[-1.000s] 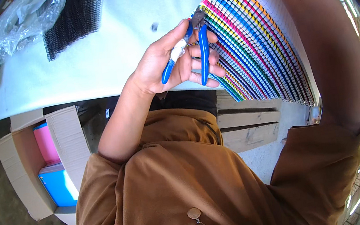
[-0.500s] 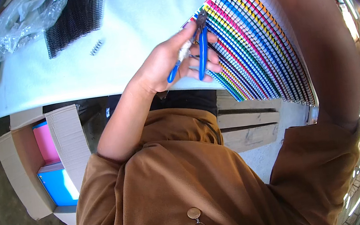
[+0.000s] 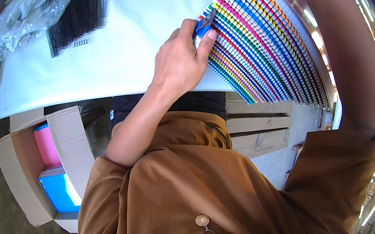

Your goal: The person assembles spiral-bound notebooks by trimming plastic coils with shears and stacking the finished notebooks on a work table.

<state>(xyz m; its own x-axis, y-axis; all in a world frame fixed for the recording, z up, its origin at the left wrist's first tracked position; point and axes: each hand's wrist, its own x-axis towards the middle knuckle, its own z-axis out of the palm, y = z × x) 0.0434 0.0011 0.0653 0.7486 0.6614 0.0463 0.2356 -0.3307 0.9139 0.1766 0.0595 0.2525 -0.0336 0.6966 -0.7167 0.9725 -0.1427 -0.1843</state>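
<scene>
Pliers (image 3: 205,24) sit in the left hand (image 3: 179,62) near coil-bound notebooks (image 3: 260,41)

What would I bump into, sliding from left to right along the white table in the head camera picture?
Crumpled clear plastic bag → bundle of thin black spiral coils → bare left hand → fanned row of colourful-edged spiral-bound notebooks.

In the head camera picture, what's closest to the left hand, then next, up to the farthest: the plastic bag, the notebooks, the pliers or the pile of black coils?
From the left hand:
1. Pliers: held in it.
2. Notebooks: right beside it, on its right.
3. Pile of black coils: off to its left.
4. Plastic bag: farther left, past the coils.
</scene>
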